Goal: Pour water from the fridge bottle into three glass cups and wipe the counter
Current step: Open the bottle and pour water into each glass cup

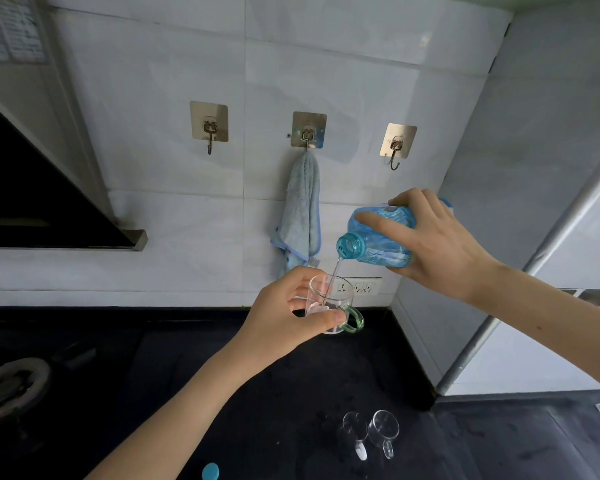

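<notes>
The left hand [291, 315] curls round a clear glass cup with a green handle [329, 306], fingers at the rim's far side and thumb across the near wall, holding it up off the dark worktop [257, 393] with its mouth upward and the handle turned to the right. Just above and to the right of that cup, the right hand [437, 244] clasps the blue bottle [374, 237] from above, fingers spread over its shoulder and thumb underneath. The bottle's long axis runs nearly level, right to left, with the open neck pointing left and slightly down toward the cup; a thin stream of water [335, 275] drops from the neck into the cup's mouth. The cup appears to hold only a little water so far.

The move to come turns on keeping the neck directly over the cup's mouth: the gap is small, and the left hand is the nearer one to correct it. 2 more glass cups [371, 431] stand on the worktop well below the right forearm, apparently unfilled. The blue bottle cap [210, 472] lies at the near edge, and a blue cloth [300, 209] hangs from the middle wall hook, left of the bottle.
</notes>
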Demonstrator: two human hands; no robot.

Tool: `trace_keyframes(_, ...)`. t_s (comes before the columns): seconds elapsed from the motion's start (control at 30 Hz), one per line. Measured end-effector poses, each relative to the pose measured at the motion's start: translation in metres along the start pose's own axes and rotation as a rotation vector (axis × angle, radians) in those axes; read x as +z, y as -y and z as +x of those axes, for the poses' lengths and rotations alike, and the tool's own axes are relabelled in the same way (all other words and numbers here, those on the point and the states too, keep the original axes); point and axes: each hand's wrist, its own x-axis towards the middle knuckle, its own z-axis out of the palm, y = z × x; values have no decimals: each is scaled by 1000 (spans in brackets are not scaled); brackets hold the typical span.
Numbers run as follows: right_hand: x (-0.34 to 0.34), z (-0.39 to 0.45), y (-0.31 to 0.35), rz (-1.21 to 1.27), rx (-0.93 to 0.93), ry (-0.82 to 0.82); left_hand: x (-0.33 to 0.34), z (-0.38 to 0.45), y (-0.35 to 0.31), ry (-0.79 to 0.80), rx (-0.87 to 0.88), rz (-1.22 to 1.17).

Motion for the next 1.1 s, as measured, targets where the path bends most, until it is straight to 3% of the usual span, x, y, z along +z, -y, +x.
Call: trace_keyframes(1.1, -2, 15, -4, 29, -15, 45, -10, -9, -2, -3, 12, 4)
